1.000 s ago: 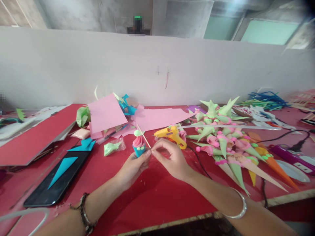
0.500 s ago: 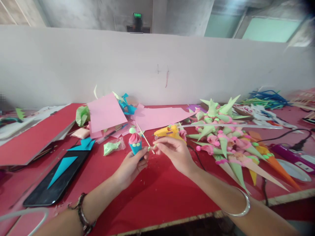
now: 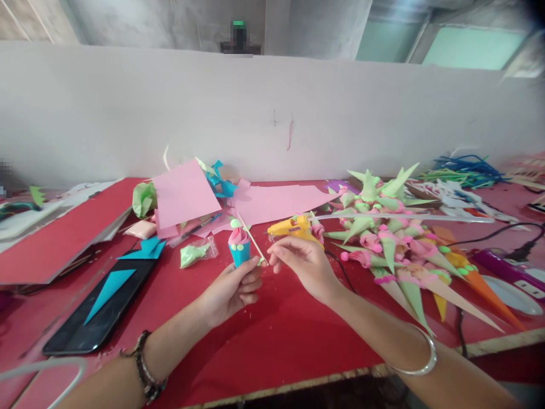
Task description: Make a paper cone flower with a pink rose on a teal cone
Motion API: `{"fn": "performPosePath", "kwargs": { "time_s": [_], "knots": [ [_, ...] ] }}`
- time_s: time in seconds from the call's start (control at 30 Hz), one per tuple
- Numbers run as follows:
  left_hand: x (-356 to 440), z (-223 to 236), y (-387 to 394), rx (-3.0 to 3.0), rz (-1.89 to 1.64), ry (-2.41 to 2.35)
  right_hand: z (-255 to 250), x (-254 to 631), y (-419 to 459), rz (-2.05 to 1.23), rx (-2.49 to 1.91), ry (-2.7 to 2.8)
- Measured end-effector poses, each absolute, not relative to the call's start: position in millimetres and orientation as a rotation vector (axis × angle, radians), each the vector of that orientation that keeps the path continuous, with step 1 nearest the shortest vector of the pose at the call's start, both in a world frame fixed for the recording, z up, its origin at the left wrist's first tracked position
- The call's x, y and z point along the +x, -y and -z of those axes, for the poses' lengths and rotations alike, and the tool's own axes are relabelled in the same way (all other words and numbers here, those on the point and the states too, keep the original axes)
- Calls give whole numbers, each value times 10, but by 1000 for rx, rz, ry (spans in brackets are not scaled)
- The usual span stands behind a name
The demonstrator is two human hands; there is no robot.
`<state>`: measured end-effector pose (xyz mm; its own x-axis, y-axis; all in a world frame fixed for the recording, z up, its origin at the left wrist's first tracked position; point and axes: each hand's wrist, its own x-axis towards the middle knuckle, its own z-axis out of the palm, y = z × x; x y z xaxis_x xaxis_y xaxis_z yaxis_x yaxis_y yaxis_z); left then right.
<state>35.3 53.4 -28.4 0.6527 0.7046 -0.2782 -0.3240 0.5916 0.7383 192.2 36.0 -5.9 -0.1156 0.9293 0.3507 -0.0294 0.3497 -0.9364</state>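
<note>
My left hand (image 3: pixel 238 287) grips a small blue paper cone (image 3: pixel 239 255) upright. The cone is topped with a pink swirl (image 3: pixel 239 236) and a pale green ball, and two more green dots sit at its rim. A tiny green bit (image 3: pixel 261 262) shows at the left thumb's tip. Just to the right, my right hand (image 3: pixel 300 264) has its fingers pinched together; whether anything small is between them is hidden. A thin pale stick (image 3: pixel 252 237) slants between the cone and the right fingers; I cannot tell if it is held or lying down.
Behind the right hand lies a yellow glue gun (image 3: pixel 292 226). Finished paper cones (image 3: pixel 387 250) are heaped on the right, near a purple power strip (image 3: pixel 511 272). On the left are a phone (image 3: pixel 106 307) with blue paper pieces, a bag of green clay (image 3: pixel 196 254) and pink sheets (image 3: pixel 187 196).
My left hand and the cone have shifted slightly right and down. The right fingers have drawn a little away from the left thumb, leaving a small gap.
</note>
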Motion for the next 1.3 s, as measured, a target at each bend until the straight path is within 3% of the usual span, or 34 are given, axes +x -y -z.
{"fn": "performPosePath", "kwargs": {
  "time_s": [0.43,0.67,0.9,1.13,1.3],
  "knots": [
    [312,240,-479,711,-440,-417,67,1909,-368,-1043,-902,1314],
    [317,266,-487,751,-370,-483,64,1931,-364,-899,-982,1415],
    [335,272,-482,760,-391,-494,98,1900,-377,-1024,-856,1322],
    [357,270,-445,744,-373,-494,73,1887,-310,-644,-885,1564],
    [360,271,-434,743,-380,-498,98,1882,-326,-744,-829,1483]
  ]
}}
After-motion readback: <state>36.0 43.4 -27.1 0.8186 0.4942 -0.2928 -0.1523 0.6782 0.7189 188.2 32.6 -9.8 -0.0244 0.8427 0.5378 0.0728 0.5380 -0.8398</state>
